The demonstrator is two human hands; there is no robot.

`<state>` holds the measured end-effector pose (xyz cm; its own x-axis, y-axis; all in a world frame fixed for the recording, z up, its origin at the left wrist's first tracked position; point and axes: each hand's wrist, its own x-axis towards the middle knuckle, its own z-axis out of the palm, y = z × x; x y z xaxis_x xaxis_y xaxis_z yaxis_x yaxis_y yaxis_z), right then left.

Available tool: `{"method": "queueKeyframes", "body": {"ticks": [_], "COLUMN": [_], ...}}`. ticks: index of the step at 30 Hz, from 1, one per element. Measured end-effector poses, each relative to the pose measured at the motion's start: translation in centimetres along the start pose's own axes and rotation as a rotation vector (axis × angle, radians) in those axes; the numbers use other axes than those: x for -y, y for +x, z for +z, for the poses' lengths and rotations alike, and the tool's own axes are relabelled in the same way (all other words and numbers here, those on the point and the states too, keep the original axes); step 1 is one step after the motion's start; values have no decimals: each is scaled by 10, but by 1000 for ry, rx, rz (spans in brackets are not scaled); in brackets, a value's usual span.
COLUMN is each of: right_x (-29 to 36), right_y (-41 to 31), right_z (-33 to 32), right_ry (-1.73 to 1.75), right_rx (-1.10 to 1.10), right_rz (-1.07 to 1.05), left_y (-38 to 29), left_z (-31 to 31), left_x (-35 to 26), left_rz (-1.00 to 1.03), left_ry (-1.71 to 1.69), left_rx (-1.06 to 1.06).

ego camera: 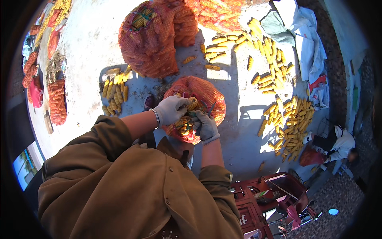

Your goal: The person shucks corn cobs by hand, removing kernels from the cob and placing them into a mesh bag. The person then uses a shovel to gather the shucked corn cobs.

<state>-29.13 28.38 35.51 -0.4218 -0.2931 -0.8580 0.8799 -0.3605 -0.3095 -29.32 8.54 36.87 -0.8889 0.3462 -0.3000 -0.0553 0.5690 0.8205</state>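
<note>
A red mesh sack (pixel 210 94) full of corn cobs stands right in front of me, its mouth facing up. My left hand (pixel 171 110), in a pale work glove, lies at the left of the mouth. Its fingertips touch a yellow corn cob (pixel 193 103) at the opening; whether they grip anything is hidden. At the mouth's right side, my right hand (pixel 206 128), also gloved, has its fingers curled around a green strip (pixel 193 113). Part of a greenish strip (pixel 212 108) sticks up beyond that hand. More cobs (pixel 184 127) show between the hands.
A fuller mesh sack (pixel 147 44), laced with green strips, stands ahead. Loose cobs lie left (pixel 115 94) and in a large pile (pixel 294 125) at right. A red cargo tricycle (pixel 253 203) is at lower right. A person (pixel 340 143) bends over another sack (pixel 312 156).
</note>
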Motion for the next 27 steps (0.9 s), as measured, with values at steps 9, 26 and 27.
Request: {"method": "queueKeyframes", "body": {"ticks": [9,26,27], "right_x": [3,-32,-37], "right_y": [-1,7,10], "right_z": [-18,-14,-15], "right_ry": [-137,-1471,-1400], "right_rx": [136,-391,-406], "right_rz": [-58,-1078,-1153], "left_y": [12,14,14], "left_z": [36,27,29], "left_x": [4,7,4], "left_rz": [-112,-126,-205], "left_ry": [123,-47,-127], "left_rx": [96,141,112]}}
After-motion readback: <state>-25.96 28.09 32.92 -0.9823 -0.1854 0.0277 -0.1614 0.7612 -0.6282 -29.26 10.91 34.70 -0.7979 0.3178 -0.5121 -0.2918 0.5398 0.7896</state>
